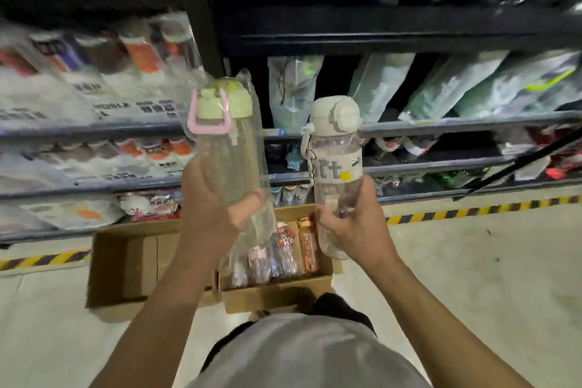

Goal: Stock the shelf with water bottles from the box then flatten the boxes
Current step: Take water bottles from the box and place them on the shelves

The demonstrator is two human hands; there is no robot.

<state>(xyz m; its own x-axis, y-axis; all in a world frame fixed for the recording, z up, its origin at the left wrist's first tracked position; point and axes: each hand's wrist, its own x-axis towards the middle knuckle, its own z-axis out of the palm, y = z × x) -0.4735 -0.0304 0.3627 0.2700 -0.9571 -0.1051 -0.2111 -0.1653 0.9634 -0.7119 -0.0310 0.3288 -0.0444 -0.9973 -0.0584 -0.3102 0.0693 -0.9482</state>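
Stocking step: left hand [214, 208] grips the wrapped green-lidded bottle [230, 148]; right hand [352, 224] grips the cream-lidded bottle [337, 167]. Both are raised toward the shelf [441, 126] beyond the hands, above the box [277, 290]. Likely next: seat each upright in a free gap.

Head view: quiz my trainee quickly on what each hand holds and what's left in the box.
1. True or false: the left hand holds the green-lidded bottle.
2. The right hand grips the beige-lidded bottle by its: A lid, B strap, C lower body.
3. Fill in: the cardboard box holds several wrapped ___.
Key: 1 true; 2 C; 3 bottles.
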